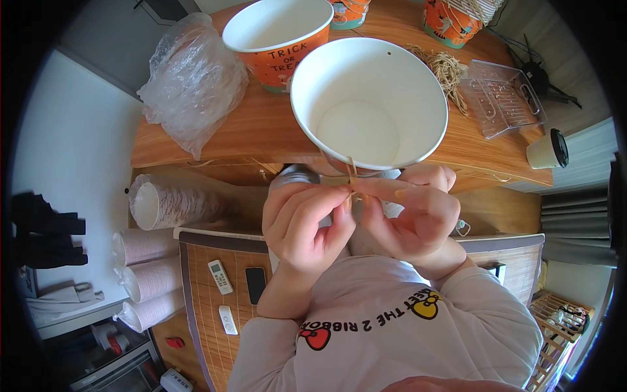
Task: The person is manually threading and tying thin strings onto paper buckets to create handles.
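Note:
A large paper bucket with a white inside stands open end up at the near edge of the wooden table, a small hole showing near its far rim. A thin tan cord hangs at the near rim. Just below it, my left hand pinches the cord between thumb and forefinger. My right hand meets it there, its fingertips closed on the same cord. The fingertips hide the cord's end. To the right of the bucket lies a loose bundle of similar cords.
Behind stand an orange printed bucket and more orange buckets. A crumpled clear plastic bag lies left; a clear tray and lidded cup are right. Wrapped bucket stacks, remotes and a phone sit lower left.

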Available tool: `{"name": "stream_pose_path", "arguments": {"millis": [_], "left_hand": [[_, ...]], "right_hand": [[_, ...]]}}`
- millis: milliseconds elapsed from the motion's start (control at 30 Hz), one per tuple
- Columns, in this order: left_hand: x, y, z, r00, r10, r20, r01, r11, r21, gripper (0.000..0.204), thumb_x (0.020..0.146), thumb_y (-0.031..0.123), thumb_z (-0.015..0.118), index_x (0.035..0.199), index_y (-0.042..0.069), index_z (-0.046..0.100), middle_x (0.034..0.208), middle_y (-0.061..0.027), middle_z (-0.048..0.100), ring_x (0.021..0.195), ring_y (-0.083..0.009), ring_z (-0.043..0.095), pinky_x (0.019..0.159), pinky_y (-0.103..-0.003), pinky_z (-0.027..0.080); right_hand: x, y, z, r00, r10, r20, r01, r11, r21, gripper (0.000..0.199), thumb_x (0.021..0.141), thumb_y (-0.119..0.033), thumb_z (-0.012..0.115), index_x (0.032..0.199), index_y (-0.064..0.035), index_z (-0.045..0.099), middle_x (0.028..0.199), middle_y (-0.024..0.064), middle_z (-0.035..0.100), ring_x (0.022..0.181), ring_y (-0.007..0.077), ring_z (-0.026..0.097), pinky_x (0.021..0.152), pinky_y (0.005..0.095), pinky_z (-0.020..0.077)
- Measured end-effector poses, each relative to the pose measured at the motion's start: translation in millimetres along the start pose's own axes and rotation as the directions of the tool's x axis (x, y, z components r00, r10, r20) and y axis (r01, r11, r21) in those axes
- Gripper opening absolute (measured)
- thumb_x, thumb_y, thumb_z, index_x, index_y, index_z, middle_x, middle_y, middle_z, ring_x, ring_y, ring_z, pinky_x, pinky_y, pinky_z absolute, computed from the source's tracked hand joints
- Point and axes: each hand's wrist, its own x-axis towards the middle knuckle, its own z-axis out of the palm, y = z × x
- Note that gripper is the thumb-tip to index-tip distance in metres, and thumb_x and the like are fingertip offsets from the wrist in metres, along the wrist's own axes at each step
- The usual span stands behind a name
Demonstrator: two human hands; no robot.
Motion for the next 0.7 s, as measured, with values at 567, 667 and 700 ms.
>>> {"name": "stream_pose_path", "arguments": {"millis": [567,667,700], "left_hand": [[-1,0,11,0.999,-0.048,0.001,0.047,0.994,-0.100,0.019,0.076,0.004,0.079,0.092,0.008,0.070,0.083,-0.0013,0.072,0.072,-0.0216,0.062,0.067,-0.030,0.050],[-1,2,11,0.998,-0.067,0.006,0.067,0.991,-0.114,0.018,0.076,0.004,0.079,0.091,0.009,0.070,0.083,-0.0009,0.072,0.073,-0.0212,0.062,0.067,-0.030,0.050],[-1,2,11,0.998,-0.066,0.007,0.066,0.991,-0.114,0.018,0.076,0.004,0.079,0.091,0.009,0.070,0.083,-0.0009,0.072,0.073,-0.0212,0.062,0.067,-0.030,0.050]], "right_hand": [[-14,1,-6,0.945,0.286,0.158,-0.323,0.891,0.318,0.047,0.083,0.006,0.071,0.115,-0.0063,0.039,0.098,0.0067,0.076,0.086,0.0135,0.059,0.082,0.0282,0.0373],[-13,2,-9,0.958,0.216,0.186,-0.259,0.932,0.252,0.047,0.082,0.005,0.072,0.114,-0.0062,0.040,0.098,0.0062,0.076,0.085,0.0141,0.058,0.080,0.0286,0.0379],[-14,2,-10,0.955,0.226,0.194,-0.269,0.935,0.234,0.048,0.081,0.005,0.073,0.114,-0.0064,0.040,0.098,0.0056,0.076,0.085,0.0142,0.058,0.080,0.0289,0.0378]]}}
